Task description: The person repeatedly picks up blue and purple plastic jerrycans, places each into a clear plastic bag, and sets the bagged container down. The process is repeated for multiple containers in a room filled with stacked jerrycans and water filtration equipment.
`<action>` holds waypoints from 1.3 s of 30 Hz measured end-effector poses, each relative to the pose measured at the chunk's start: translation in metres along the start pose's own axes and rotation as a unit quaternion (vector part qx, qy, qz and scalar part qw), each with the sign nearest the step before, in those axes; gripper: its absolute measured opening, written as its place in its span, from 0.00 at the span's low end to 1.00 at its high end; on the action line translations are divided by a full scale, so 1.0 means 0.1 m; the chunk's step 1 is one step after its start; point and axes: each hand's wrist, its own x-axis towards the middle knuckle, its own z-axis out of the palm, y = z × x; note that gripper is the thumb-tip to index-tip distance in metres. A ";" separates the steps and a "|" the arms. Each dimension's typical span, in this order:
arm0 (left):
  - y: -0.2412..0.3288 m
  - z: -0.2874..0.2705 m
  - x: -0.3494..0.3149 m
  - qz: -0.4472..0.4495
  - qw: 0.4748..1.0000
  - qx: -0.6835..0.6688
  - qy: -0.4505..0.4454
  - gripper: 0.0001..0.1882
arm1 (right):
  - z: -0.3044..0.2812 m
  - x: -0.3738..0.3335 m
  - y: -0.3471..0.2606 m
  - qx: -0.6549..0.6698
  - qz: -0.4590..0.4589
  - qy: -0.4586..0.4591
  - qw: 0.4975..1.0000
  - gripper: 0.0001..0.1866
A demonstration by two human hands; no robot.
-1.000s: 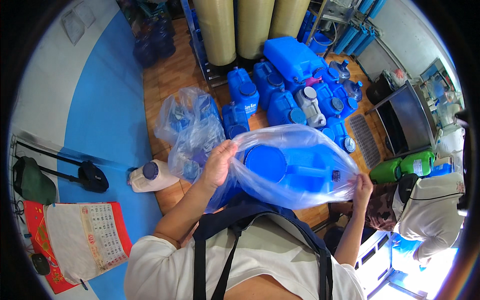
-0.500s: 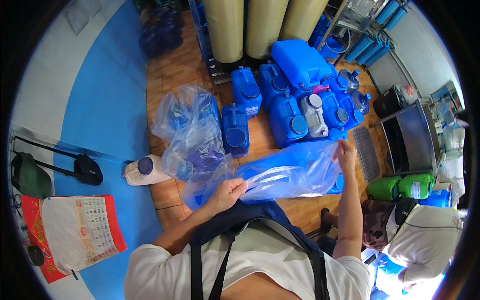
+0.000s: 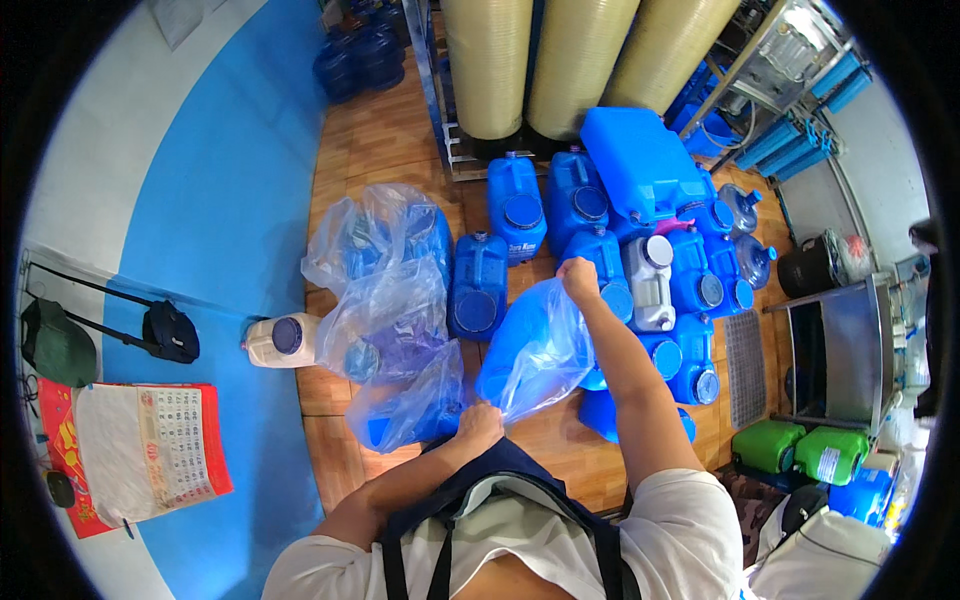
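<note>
A clear plastic bag [image 3: 558, 368] is stretched between my hands in front of me, with a blue shape showing through it; I cannot tell if that lies inside or behind. My left hand [image 3: 482, 424], low and near my apron, is closed on one edge of the bag. Farther out, my right hand [image 3: 578, 281] grips the opposite edge, over a blue jug [image 3: 597, 247]. On the left, bagged jugs [image 3: 398, 318] stand in a row under loose clear plastic. Beyond the held bag is a blue jug [image 3: 479, 290] with a round blue cap.
Several blue jugs crowd the tiled floor [image 3: 345, 150] ahead, with a grey-white jug [image 3: 652, 285] among them. A large blue container [image 3: 640, 160] rests on top. Tall tanks [image 3: 487, 70] stand behind. A beige jug [image 3: 280, 341] sits left; green jugs [image 3: 768, 446] and another person [image 3: 815, 555] are right.
My right hand has swung left and away from me, bringing its edge of the bag over the jugs. The stretched bag has narrowed. My left hand keeps its grip, slightly lower.
</note>
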 end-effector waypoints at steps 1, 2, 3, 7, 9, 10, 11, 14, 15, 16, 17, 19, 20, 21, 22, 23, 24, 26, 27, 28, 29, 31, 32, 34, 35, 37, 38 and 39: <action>-0.03 0.05 0.09 -0.018 1.000 -0.004 -0.013 0.09 | 0.05 0.07 -0.13 0.013 0.001 0.013 1.000 0.07; -0.05 0.11 0.18 -0.029 0.999 -0.006 -0.027 0.09 | 0.11 0.14 -0.15 0.006 0.003 0.019 1.000 0.07; -0.07 0.16 0.27 -0.040 0.998 -0.007 -0.042 0.09 | 0.15 0.25 -0.17 0.000 0.006 0.026 1.000 0.06; -0.01 0.45 0.65 -0.008 0.999 -0.041 0.011 0.07 | 0.30 0.56 0.01 -0.016 0.119 0.097 0.988 0.05; -0.04 0.72 0.90 0.017 0.995 -0.080 0.057 0.06 | 0.17 0.51 -0.14 -0.004 0.070 0.102 0.992 0.06; -0.13 0.88 1.03 0.024 0.992 -0.126 -0.003 0.06 | 0.06 0.45 -0.33 0.026 0.061 0.109 0.992 0.07; -0.21 1.01 1.22 0.040 0.983 -0.168 -0.062 0.06 | -0.03 0.41 -0.44 0.055 0.056 0.125 0.989 0.07; -0.12 0.86 1.28 -0.068 0.878 -0.461 -0.108 0.06 | -0.21 0.35 -0.61 0.142 -0.023 0.191 0.971 0.08; -0.09 0.81 1.25 -0.133 0.801 -0.576 -0.096 0.06 | -0.33 0.30 -0.73 0.177 -0.059 0.205 0.961 0.09; -0.11 0.76 1.25 -0.123 0.802 -0.576 -0.097 0.08 | -0.41 0.21 -0.79 0.164 -0.088 0.225 0.957 0.09; -0.15 0.73 1.24 -0.118 0.802 -0.577 -0.099 0.09 | -0.51 0.11 -0.86 0.147 -0.119 0.246 0.951 0.10; -0.21 0.68 1.19 -0.107 0.802 -0.579 -0.102 0.11 | -0.55 -0.21 -0.83 0.134 -0.151 0.252 0.946 0.11; -0.10 0.47 1.06 -0.104 0.809 -0.573 -0.084 0.13 | -0.49 -0.50 -0.61 0.137 -0.144 0.245 0.949 0.11; -0.07 0.30 0.99 -0.086 0.808 -0.576 -0.089 0.13 | -0.40 -0.82 -0.41 0.143 -0.069 0.168 0.973 0.10; -0.12 0.21 0.88 -0.071 0.805 -0.582 -0.096 0.13 | -0.29 -1.25 -0.23 0.150 0.010 0.084 0.985 0.10; -0.19 0.12 0.74 -0.061 0.800 -0.587 -0.105 0.13 | -0.22 -1.71 -0.18 0.115 0.091 0.024 0.989 0.10; -0.19 -0.04 0.58 -0.025 0.799 -0.587 -0.125 0.13 | 0.06 -2.30 0.17 0.082 0.130 0.008 0.988 0.12; -0.34 -0.29 0.29 -0.009 0.814 -0.564 -0.137 0.13 | 0.27 -3.43 0.20 -0.039 0.270 -0.119 0.955 0.13; -0.44 -0.35 0.15 0.001 0.822 -0.551 -0.147 0.14 | 0.41 -4.12 0.19 -0.022 0.338 -0.139 0.930 0.13; -0.60 -0.37 0.01 -0.006 0.824 -0.545 -0.155 0.13 | 0.44 -4.65 0.00 -0.036 0.393 -0.196 0.898 0.13; -0.72 -0.39 -0.11 -0.009 0.836 -0.520 -0.175 0.13 | 0.63 -5.33 -0.06 -0.055 0.414 -0.213 0.883 0.12; -1.03 -0.33 -0.41 -0.019 0.856 -0.472 -0.208 0.12 | 1.03 -6.64 -0.30 -0.048 0.445 -0.214 0.868 0.13; -1.20 -0.26 -0.51 -0.015 0.866 -0.438 -0.240 0.11 | 1.15 -7.05 -0.61 -0.022 0.514 -0.183 0.838 0.14; -1.41 -0.21 -0.78 -0.016 0.877 -0.361 -0.318 0.12 | 1.08 -7.47 -1.44 0.084 0.612 -0.155 0.771 0.16; -1.43 -0.20 -0.88 -0.012 0.877 -0.320 -0.358 0.13 | 1.14 -7.70 -1.70 0.133 0.644 -0.155 0.737 0.16; -1.41 -0.12 -1.05 0.054 0.882 -0.232 -0.406 0.13 | 1.28 -7.97 -2.12 0.221 0.685 -0.118 0.685 0.12; -1.43 -0.05 -1.10 0.098 0.879 -0.198 -0.424 0.14 | 1.35 -8.07 -2.31 0.226 0.677 -0.077 0.696 0.11; -1.42 0.02 -1.18 0.143 0.870 -0.161 -0.443 0.14 | 1.43 -8.18 -2.50 0.229 0.672 -0.034 0.703 0.10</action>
